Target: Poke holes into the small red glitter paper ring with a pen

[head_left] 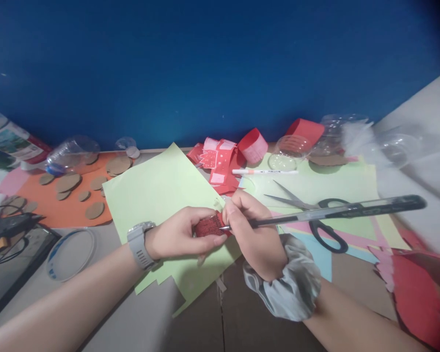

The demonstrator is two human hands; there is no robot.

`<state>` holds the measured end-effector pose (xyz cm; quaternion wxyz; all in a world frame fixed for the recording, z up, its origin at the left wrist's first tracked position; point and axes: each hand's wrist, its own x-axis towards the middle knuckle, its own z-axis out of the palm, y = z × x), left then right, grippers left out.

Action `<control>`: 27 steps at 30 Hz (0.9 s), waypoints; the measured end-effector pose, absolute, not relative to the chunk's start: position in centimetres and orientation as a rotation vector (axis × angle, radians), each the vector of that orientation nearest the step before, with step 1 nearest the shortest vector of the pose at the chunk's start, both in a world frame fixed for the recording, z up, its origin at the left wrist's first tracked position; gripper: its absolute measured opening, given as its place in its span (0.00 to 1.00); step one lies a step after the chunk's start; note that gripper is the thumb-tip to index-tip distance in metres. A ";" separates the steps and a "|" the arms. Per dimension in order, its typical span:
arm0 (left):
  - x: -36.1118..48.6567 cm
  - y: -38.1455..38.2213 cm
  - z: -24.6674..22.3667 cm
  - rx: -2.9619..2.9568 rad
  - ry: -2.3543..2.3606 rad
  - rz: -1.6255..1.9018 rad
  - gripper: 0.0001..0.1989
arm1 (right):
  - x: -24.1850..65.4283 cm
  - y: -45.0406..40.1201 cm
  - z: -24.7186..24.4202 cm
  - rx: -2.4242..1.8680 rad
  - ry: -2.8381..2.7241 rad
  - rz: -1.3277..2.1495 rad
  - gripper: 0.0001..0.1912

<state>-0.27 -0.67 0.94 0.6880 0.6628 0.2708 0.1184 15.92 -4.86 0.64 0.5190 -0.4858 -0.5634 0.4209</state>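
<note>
My left hand [183,234], with a grey watch on its wrist, pinches a small red textured piece [209,226] above a light green paper sheet [161,193]. My right hand [254,230], a grey scrunchie around its wrist, grips a clear-barrelled pen [337,211] whose tip touches the red piece's right edge. The pen's dark cap end points right, passing over black-handled scissors [315,215] that lie open on the papers.
Red paper loops and printed red scraps [223,159] lie behind the hands, with a white marker [264,171]. Cardboard discs [68,183] rest on orange paper at left, near a plastic bottle [71,151], a glue gun [11,227] and a ring [71,254]. Clear plastic domes [291,151] stand at the back right.
</note>
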 end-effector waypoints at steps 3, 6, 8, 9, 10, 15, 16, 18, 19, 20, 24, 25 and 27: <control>-0.2 -0.7 0.7 1.482 0.602 0.285 0.09 | 15.9 -4.9 0.6 -1.187 -1.354 1.015 0.15; -0.2 -0.7 0.6 1.476 0.602 0.297 0.09 | 15.9 -4.9 0.6 -1.197 -1.363 1.005 0.14; -0.2 -0.7 0.7 1.473 0.600 0.291 0.09 | 15.9 -4.9 0.7 -1.202 -1.374 0.992 0.14; -0.2 -0.6 0.7 1.473 0.597 0.288 0.09 | 15.9 -4.8 0.7 -1.204 -1.381 0.988 0.14; -0.2 -0.6 0.8 1.473 0.595 0.285 0.09 | 15.9 -4.8 0.7 -1.205 -1.386 0.987 0.14; -0.3 -0.6 0.8 1.475 0.609 0.276 0.09 | 15.8 -4.8 0.6 -1.203 -1.377 0.989 0.14; -0.3 -0.6 0.8 1.475 0.612 0.276 0.09 | 15.8 -4.8 0.6 -1.202 -1.375 0.985 0.14; -0.3 -0.6 0.8 1.477 0.612 0.276 0.10 | 15.8 -4.8 0.6 -1.198 -1.379 0.972 0.14; -0.4 -0.6 0.8 1.479 0.609 0.278 0.10 | 15.8 -4.8 0.6 -1.200 -1.389 0.966 0.14; -0.4 -0.7 0.8 1.481 0.605 0.281 0.10 | 15.8 -4.8 0.6 -1.205 -1.394 0.958 0.14; -0.3 -0.6 0.8 1.476 0.596 0.287 0.10 | 15.9 -4.8 0.6 -1.204 -1.386 0.975 0.14; -0.2 -0.6 0.8 1.477 0.600 0.288 0.10 | 15.9 -4.8 0.6 -1.203 -1.383 0.979 0.14; -0.2 -0.6 0.8 1.486 0.607 0.292 0.10 | 15.9 -4.8 0.6 -1.199 -1.387 0.977 0.14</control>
